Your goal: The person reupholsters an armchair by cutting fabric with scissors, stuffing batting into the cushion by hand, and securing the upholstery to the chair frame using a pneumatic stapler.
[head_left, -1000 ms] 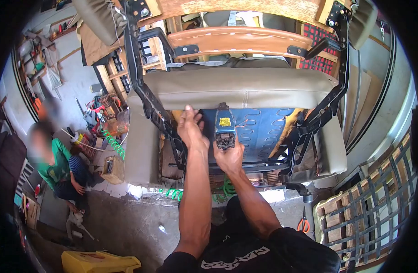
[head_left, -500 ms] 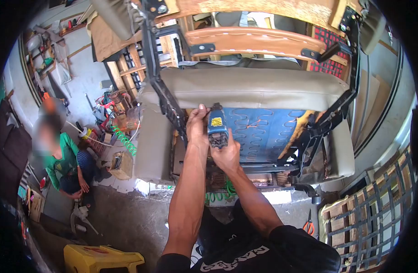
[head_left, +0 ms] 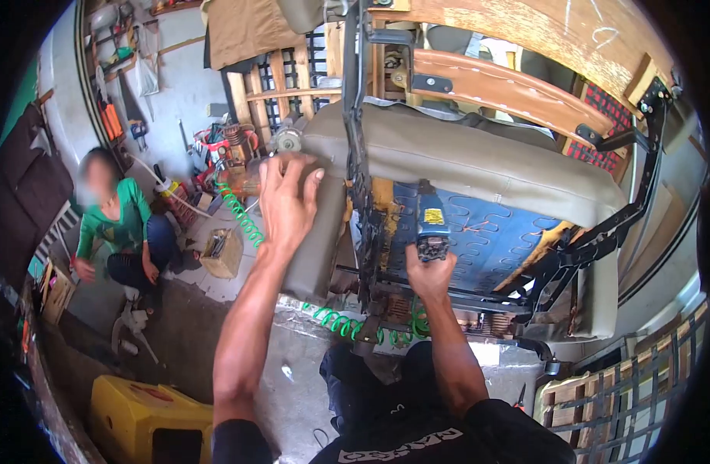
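My right hand grips a blue and black air staple gun with a yellow label. The tool is held over the blue underside of an upholstered seat, where zigzag springs show. I cannot tell whether its nose touches the seat. My left hand is raised to the left of the seat, empty, with thumb and fingers apart. It is over the grey-brown side panel, near a round metal part. A grey-brown padded cover runs along the seat's far edge.
Black metal frame bars rise on both sides of the seat. A green coiled hose hangs below it. Another person crouches at left, near a yellow stool. A webbed wooden frame lies at lower right.
My left hand has left the seat edge beside the staple gun and moved up and left, its fingers now apart. My right hand still holds the staple gun. The view has turned left.
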`<action>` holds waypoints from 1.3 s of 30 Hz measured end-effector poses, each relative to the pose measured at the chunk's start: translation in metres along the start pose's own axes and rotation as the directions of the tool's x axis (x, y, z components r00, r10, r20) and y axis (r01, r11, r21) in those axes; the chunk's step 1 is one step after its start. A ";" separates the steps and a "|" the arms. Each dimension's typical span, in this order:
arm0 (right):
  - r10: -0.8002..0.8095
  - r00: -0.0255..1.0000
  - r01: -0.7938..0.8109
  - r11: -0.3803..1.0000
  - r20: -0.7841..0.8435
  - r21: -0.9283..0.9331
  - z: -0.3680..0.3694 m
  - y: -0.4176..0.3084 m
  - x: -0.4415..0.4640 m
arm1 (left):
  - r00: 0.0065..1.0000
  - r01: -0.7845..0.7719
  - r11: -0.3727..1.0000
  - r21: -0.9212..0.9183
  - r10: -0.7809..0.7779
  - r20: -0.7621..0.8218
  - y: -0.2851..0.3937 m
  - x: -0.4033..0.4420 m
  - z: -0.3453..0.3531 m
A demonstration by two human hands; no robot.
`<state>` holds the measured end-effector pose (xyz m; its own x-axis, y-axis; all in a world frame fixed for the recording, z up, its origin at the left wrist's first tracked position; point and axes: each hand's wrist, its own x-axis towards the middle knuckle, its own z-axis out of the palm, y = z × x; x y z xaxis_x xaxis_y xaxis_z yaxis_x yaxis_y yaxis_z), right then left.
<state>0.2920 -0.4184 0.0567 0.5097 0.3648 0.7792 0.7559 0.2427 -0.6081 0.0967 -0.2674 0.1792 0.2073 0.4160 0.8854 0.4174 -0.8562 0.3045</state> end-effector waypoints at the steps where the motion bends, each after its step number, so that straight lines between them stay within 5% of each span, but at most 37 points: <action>1: 0.042 0.999 -0.042 0.999 0.024 0.010 0.001 -0.002 -0.001 | 0.983 -0.176 0.974 0.145 0.181 -0.022 -0.004 0.010 0.008; 6: -0.067 0.998 0.067 0.998 0.014 -0.002 0.005 -0.011 0.000 | 0.913 -0.406 0.910 0.089 0.407 0.008 -0.015 0.070 0.038; 9: -0.050 0.997 0.049 0.999 0.065 0.010 0.005 -0.021 0.002 | 0.778 -0.610 0.766 0.204 0.529 0.340 -0.016 0.086 0.051; 13: -0.042 0.999 0.042 0.998 0.015 0.051 0.014 -0.023 0.006 | 0.724 -0.689 0.610 0.390 0.555 0.410 -0.032 0.077 0.071; 34: 0.014 0.984 -0.016 1.000 0.175 0.011 0.033 -0.013 0.008 | 0.664 -0.727 0.677 0.115 0.649 0.372 -0.035 0.071 0.061; 39: 0.002 0.988 -0.003 1.000 0.152 0.008 0.032 -0.020 0.005 | 0.741 -0.629 0.765 0.138 0.536 0.405 -0.024 0.070 0.058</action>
<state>0.2668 -0.3928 0.0681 0.4427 0.4972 0.7462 0.7510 0.2491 -0.6115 0.1525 -0.2002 0.2132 0.7353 -0.0268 0.6772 0.3109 -0.8746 -0.3721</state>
